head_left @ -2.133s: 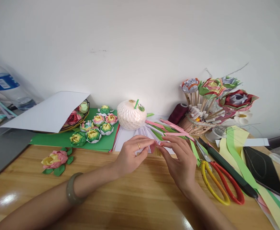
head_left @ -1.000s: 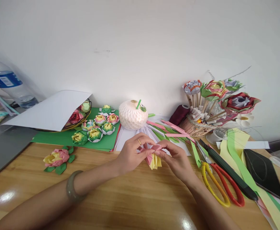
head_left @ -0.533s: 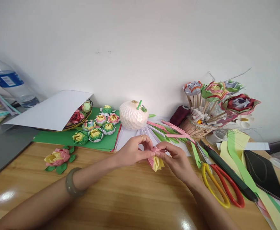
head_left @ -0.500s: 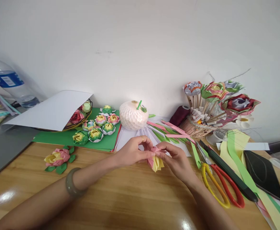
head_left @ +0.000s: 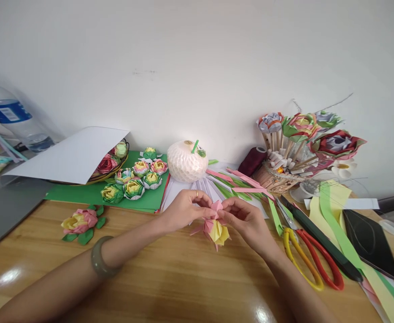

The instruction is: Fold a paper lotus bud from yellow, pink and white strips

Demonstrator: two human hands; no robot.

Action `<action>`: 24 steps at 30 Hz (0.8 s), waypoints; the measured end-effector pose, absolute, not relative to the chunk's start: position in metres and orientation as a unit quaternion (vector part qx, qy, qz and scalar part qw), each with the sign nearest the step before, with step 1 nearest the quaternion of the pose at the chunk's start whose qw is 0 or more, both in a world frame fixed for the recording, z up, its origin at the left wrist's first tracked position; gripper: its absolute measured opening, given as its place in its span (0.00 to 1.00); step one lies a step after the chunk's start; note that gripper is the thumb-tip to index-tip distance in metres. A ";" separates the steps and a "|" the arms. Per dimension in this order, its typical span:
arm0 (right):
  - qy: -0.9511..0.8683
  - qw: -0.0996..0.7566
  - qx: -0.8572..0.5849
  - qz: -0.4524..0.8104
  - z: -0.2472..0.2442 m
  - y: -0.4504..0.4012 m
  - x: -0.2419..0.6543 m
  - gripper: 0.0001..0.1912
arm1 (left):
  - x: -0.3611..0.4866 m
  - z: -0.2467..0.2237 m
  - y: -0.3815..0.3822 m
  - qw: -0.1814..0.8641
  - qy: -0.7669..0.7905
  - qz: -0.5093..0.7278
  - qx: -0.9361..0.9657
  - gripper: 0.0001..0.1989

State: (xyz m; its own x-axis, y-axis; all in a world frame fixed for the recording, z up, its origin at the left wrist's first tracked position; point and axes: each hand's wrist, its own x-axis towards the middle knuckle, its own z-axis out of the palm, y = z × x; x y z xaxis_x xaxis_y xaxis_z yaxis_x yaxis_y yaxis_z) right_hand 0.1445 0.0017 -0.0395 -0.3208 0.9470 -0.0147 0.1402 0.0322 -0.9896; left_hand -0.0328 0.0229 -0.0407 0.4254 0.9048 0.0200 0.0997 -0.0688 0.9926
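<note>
As hands (head_left: 183,211) (head_left: 247,223) pinch pink petal (head_left: 216,206), paper flower (head_left: 217,233) hangs just below.

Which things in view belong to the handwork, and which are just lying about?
Belong: pink-and-yellow paper flower, held by left hand and right hand; probably pink paper strips.

Apparently lying about: blue-labelled plastic bottle, white dimpled ornament.

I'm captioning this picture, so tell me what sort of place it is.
Probably a papercraft workspace: a held pink and yellow paper flower, cut paper strips and scissors show it.
</note>
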 end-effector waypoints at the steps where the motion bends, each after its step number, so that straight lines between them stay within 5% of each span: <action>1: -0.608 0.373 -0.448 0.540 -0.039 0.001 0.144 0.09 | -0.033 -0.041 0.023 0.563 0.391 0.362 0.632 0.05; 6: -0.644 0.363 -0.457 0.495 -0.037 -0.001 0.142 0.08 | -0.030 -0.039 0.022 0.583 0.371 0.362 0.626 0.05; 13: -0.750 0.366 -0.493 0.245 -0.040 -0.007 0.137 0.03 | -0.027 -0.043 0.017 0.533 0.418 0.379 0.630 0.03; 20: -0.648 0.358 -0.489 0.462 -0.039 0.001 0.139 0.09 | -0.028 -0.045 0.020 0.569 0.433 0.403 0.571 0.07; 24: -0.661 0.337 -0.516 0.428 -0.037 0.001 0.139 0.10 | -0.029 -0.045 0.023 0.560 0.437 0.374 0.596 0.06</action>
